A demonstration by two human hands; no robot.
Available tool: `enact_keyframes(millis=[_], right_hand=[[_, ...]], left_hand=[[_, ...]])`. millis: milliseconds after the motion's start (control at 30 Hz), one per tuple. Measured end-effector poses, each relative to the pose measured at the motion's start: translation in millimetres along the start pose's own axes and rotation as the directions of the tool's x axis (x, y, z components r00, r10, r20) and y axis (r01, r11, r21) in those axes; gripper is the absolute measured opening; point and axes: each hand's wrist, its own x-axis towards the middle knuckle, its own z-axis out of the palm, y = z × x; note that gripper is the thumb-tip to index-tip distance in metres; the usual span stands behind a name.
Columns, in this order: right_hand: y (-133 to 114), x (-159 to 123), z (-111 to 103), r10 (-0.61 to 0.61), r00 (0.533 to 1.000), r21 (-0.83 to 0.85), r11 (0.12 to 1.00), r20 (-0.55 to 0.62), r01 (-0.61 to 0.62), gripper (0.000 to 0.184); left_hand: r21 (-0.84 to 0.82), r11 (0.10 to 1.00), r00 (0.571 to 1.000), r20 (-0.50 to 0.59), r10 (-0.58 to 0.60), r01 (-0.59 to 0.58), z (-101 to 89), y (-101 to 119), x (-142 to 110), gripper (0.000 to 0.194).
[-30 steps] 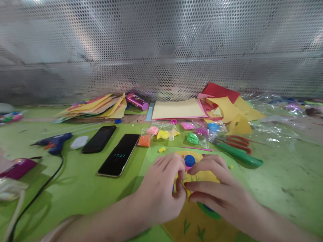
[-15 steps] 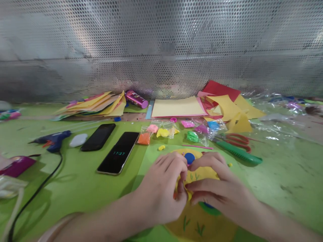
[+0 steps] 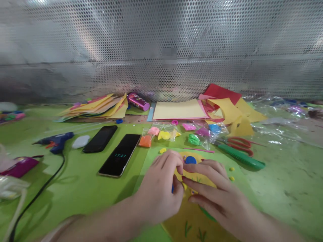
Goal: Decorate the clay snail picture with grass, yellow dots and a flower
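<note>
My left hand is curled, its thumb and fingers closed around a small piece of yellow clay, mostly hidden. Against the left fingertips rest the fingers of my right hand, stretched out and apart, with the thumb lower down. Beneath both hands lies a yellow-orange sheet bearing green grass-like marks, set on a light green sheet. A blue clay disc shows just beyond the fingers. Part of a green clay shape emerges under my right hand.
Two phones and a blue glue gun lie left. Bagged clay stretches across the middle, with scissors and a green-handled cutter at right. Paper stacks line the perforated metal wall.
The view has shifted slightly, so the table things sit a little lower and further right. My right fingertips have spread apart somewhat, and a second small yellow bit now shows right of the hand.
</note>
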Motion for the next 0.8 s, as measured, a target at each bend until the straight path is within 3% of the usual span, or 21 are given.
enact_keyframes(millis=[133, 333, 567, 667, 733, 800], right_hand=[[-1.0, -1.3, 1.9, 0.025, 1.000, 0.030, 0.999, 0.019, -0.025, 0.030], [-1.0, 2.5, 0.2, 0.057, 0.997, 0.088, 0.995, -0.050, -0.053, 0.016], [-0.1, 6.0, -2.9, 0.063, 0.993, 0.086, 0.995, -0.101, -0.054, 0.015], [2.7, 6.5, -5.7, 0.057, 0.989, 0.053, 0.997, -0.140, -0.050, 0.014], [4.9, 6.6, -7.3, 0.061, 0.985, 0.028, 0.998, -0.160, -0.057, 0.014], [6.5, 6.7, -8.8, 0.065, 0.983, 0.008, 0.998, -0.170, -0.065, 0.014]], left_hand=[[-0.012, 1.000, 1.000, 0.012, -0.012, 0.012, 0.2, -0.1, 1.3, 0.039], [0.024, 1.000, 1.000, 0.024, 0.000, -0.001, 1.3, 1.2, 0.4, 0.035], [0.031, 0.999, 1.000, 0.015, -0.012, 0.012, -0.4, 3.1, 2.1, 0.030], [-0.083, 0.984, 0.984, 0.096, -0.150, 0.158, -3.8, 3.5, 5.3, 0.024], [-0.225, 0.909, 0.924, 0.237, -0.299, 0.352, -5.4, 2.3, 8.2, 0.019], [-0.384, 0.768, 0.847, 0.375, -0.378, 0.513, -6.0, 0.2, 11.5, 0.016]])
